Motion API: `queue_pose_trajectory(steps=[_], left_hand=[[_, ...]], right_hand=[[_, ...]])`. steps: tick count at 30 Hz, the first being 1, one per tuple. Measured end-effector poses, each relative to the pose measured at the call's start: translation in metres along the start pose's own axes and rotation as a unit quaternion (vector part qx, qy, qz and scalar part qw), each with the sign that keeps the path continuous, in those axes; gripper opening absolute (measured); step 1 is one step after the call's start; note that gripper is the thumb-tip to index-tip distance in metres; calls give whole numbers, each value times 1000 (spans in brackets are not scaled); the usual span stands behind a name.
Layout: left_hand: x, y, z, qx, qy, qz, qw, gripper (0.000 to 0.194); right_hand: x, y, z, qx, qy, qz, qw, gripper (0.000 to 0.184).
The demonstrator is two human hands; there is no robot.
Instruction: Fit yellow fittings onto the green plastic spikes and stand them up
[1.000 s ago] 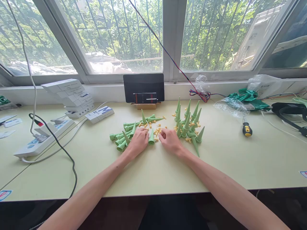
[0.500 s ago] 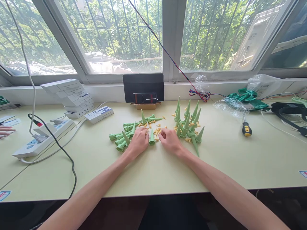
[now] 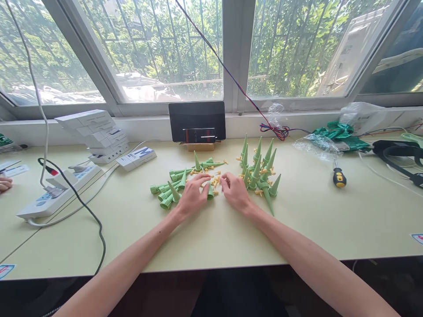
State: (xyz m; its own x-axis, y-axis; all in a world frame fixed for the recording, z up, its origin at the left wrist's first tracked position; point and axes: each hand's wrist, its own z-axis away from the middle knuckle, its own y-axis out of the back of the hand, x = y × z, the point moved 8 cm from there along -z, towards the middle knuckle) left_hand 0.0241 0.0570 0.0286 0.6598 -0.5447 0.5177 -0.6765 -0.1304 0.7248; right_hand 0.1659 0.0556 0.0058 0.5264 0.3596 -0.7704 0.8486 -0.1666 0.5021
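Note:
My left hand (image 3: 194, 193) hovers low over the table with thumb and fingers apart. Just beside its thumb stands a green plastic cone (image 3: 210, 193), partly covered by the hand. My right hand (image 3: 235, 192) has its fingers curled together; whatever they hold, if anything, is hidden. Between the hands lie several small yellow valve-like pieces (image 3: 216, 173). Left of my left hand, green cone spikes (image 3: 168, 196) lie on their sides, with a few upright. To the right of my right hand, several green spikes with yellow pieces fitted (image 3: 256, 174) stand points up, one lying down.
A black tablet (image 3: 197, 115) and a phone (image 3: 199, 135) lean at the back. White boxes (image 3: 99, 132) and a power strip (image 3: 59, 191) sit on the left, where another person's hand (image 3: 5, 182) shows. A screwdriver (image 3: 339, 177) and green plastic bag (image 3: 340, 135) lie on the right.
My left hand's fingers have spread, and the thumb has moved right, in front of the upright cone. My right hand has barely shifted. The other person's hand has drawn left.

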Motion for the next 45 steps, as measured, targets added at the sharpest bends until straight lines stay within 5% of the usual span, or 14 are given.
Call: queue_pose_trajectory(steps=[26, 38, 45], left_hand=[[21, -1, 5, -5, -94, 49, 994, 19], [12, 17, 0, 59, -41, 13, 997, 13], [4, 3, 0, -10, -13, -17, 1000, 17]], right_hand=[[-3, -2, 0, -12, 16, -55, 998, 26], [-7, 7, -1, 21, 9, -50, 998, 18], [-6, 5, 0, 15, 3, -40, 999, 14]])
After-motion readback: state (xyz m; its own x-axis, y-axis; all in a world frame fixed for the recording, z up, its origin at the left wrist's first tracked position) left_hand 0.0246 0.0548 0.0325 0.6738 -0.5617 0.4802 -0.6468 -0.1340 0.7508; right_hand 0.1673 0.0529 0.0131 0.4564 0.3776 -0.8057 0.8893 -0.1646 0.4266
